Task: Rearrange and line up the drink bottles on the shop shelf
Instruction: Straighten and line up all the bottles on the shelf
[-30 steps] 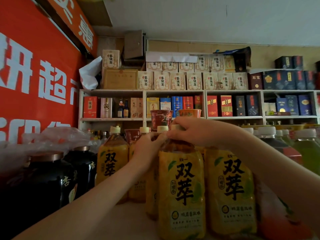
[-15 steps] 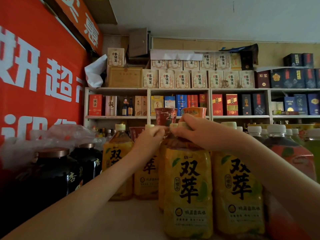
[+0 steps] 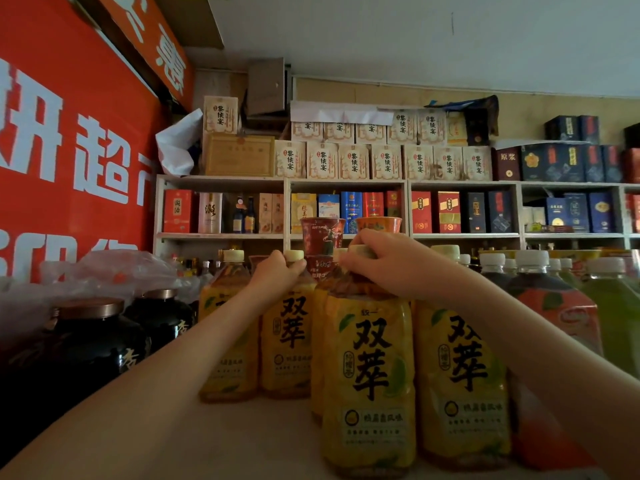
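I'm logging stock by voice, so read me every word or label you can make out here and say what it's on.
"双萃": large black characters on the yellow-labelled plastic drink bottles.
"黎侯宴": the cream cardboard boxes stacked on top.
"超": white character on the red wall banner; its neighbours are cut off.
"原浆": the dark maroon box.
Too small or blurred: the bottles' fine print and the coloured boxes behind.
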### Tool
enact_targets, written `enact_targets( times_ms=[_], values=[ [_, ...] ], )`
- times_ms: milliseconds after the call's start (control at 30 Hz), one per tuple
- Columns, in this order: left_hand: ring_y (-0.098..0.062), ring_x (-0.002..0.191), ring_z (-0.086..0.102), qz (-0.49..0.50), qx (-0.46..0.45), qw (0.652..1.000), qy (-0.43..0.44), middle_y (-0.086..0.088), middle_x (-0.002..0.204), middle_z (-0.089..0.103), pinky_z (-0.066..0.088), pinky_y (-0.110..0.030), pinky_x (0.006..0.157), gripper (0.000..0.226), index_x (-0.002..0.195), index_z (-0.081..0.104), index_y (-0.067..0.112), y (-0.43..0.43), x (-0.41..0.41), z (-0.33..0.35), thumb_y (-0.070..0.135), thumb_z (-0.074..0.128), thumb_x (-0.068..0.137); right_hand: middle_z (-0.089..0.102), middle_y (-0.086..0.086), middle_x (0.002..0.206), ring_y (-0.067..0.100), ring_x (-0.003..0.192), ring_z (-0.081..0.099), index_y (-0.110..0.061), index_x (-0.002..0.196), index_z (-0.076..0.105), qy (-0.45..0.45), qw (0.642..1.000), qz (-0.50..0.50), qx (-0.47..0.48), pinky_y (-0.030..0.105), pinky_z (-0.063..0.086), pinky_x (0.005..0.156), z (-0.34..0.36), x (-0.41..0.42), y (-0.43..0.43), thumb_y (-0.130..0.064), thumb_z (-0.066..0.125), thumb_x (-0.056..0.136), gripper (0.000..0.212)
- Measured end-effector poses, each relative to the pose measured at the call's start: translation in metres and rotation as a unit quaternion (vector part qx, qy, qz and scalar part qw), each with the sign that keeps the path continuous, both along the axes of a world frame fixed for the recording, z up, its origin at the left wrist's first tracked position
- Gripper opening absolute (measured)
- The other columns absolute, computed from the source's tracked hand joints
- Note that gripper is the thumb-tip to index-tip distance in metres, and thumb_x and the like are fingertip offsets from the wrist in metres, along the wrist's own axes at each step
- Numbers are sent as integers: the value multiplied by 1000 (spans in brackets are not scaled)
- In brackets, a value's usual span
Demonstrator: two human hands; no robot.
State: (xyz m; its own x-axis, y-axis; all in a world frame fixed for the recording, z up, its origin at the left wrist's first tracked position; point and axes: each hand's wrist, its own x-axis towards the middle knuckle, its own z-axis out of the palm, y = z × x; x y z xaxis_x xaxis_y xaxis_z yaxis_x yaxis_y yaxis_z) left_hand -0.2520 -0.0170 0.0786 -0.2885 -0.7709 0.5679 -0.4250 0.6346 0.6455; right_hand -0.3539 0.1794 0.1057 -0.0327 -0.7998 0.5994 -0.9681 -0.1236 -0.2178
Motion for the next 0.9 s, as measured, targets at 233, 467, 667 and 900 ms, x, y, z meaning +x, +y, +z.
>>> enact_targets(
  times_ms=[233,467,667,900],
  values=[
    [-11,71,55,-15,-15,998,52,0,83,55,42,-21,57,31,107,50,7,2,-22,-4,36,51,95,57,-8,83,1,69,55,-17,104,49,22,999,-16,-31,10,37,52,0,-1,5,-45,42,95,30],
    [-15,81,62,-110,37,993,27,-4,90,61,55,-29,72,21,103,56,10,6,-49,7,27,60,90,58,-4,86,7,73,57,-18,100,51,27,1000,-15,-3,18,45,58,3,-4,4,-52,43,91,37],
    [-22,90,66,-157,133,978,21,-11,98,65,55,-38,85,26,106,58,5,10,-40,16,21,64,87,56,-8,82,0,64,55,-20,99,49,-23,999,26,-39,8,40,49,-7,-5,-2,-46,43,93,28],
    [-21,108,56,-138,29,990,-25,-12,120,60,46,-29,84,30,122,56,7,38,-19,16,20,42,99,56,-8,73,-10,53,53,-21,95,51,-124,981,76,-125,5,38,42,-22,-3,-8,-38,48,95,16]
  ],
)
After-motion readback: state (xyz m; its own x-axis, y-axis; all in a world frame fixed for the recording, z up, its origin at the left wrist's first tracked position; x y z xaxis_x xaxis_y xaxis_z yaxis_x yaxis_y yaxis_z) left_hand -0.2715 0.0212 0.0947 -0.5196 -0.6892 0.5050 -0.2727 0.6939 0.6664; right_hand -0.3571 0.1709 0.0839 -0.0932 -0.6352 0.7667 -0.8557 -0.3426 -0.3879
